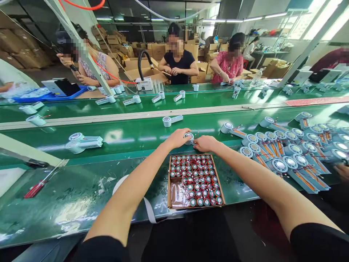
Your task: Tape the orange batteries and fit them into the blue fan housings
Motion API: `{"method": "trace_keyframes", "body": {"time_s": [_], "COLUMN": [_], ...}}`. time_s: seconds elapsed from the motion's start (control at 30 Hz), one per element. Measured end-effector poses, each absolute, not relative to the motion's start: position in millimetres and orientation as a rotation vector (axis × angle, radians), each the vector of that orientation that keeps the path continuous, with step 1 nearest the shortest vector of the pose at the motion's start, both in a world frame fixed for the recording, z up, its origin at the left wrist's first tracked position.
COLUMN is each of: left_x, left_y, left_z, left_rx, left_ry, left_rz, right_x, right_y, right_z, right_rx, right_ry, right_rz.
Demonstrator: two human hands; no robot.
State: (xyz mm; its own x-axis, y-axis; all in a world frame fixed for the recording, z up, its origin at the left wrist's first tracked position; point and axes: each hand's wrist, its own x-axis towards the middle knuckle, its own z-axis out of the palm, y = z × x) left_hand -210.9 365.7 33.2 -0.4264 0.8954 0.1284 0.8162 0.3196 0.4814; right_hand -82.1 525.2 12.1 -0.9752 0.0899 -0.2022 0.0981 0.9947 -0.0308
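Note:
Both my hands meet on the green belt just beyond a cardboard box. My left hand grips the round head of a pale blue handheld fan, and my right hand holds the same fan from the right, covering its handle. Thin red wires show between the fingers. The open cardboard box lies right below my hands, packed with several small round motors with red wires. One corner of the box is bare.
A heap of several fan housings with orange wiring lies to the right. Single fans lie on the belt at left and centre. Three people work across the line. Red wire bundle at near left.

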Motion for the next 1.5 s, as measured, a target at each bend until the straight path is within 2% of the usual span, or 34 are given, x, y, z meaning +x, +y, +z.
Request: {"method": "trace_keyframes", "body": {"time_s": [0.1, 0.2, 0.3, 0.4, 0.5, 0.6, 0.7, 0.8, 0.87, 0.93, 1.0, 1.1, 1.2, 1.27, 1.4, 1.5], "left_x": [-194, -175, -152, -127, -110, -105, -98, -78, -58, -41, -33, -37, -49, -51, -34, -19], "left_y": [275, 159, 62, 13, 5, 14, 33, 62, 83, 102, 115, 122, 116, 108, 96, 95], "left_z": [40, 23, -8, -31, -39, -40, -38, -27, -13, 4, 17, 23, 7, -11, -40, -42], "left_rx": [1.481, 1.264, 1.166, 1.264, 1.253, 1.210, 1.217, 1.363, 1.574, 1.785, 1.886, 1.584, 0.978, 0.738, 0.739, 0.928], "left_ry": [2.515, 2.745, 2.992, 2.932, 2.860, 2.932, 3.113, 3.178, 3.083, 2.969, 2.883, 2.856, 2.777, 2.676, 2.716, 2.763], "left_rz": [0.879, 0.954, 0.768, 0.464, 0.383, 0.481, 0.683, 1.032, 1.221, 1.301, 1.349, 1.518, 1.634, 1.698, 1.597, 1.414], "right_x": [-75, -66, -64, -68, -67, -54, -26, 19, 52, 82, 105, 127, 138, 138, 110, 78], "right_y": [532, 544, 556, 561, 561, 564, 556, 511, 457, 397, 346, 304, 299, 309, 338, 356], "right_z": [8, -3, -16, -26, -26, -12, 12, 31, 39, 40, 34, 15, 0, 4, 32, 48], "right_rx": [0.085, 0.180, 0.371, 0.479, 0.502, 0.506, 0.652, 0.693, 0.466, 0.042, -0.201, -0.326, -0.349, -0.318, -0.121, -0.053], "right_ry": [2.991, 3.106, 3.202, 3.231, 3.227, 3.216, 3.248, 3.294, 3.204, 2.702, 2.398, 2.351, 2.561, 2.650, 3.013, 3.304], "right_rz": [-0.116, -0.192, -0.290, -0.419, -0.579, -0.765, -0.959, -1.163, -1.358, -1.782, -1.850, -1.722, -1.178, -0.945, -0.864, -0.499]}}
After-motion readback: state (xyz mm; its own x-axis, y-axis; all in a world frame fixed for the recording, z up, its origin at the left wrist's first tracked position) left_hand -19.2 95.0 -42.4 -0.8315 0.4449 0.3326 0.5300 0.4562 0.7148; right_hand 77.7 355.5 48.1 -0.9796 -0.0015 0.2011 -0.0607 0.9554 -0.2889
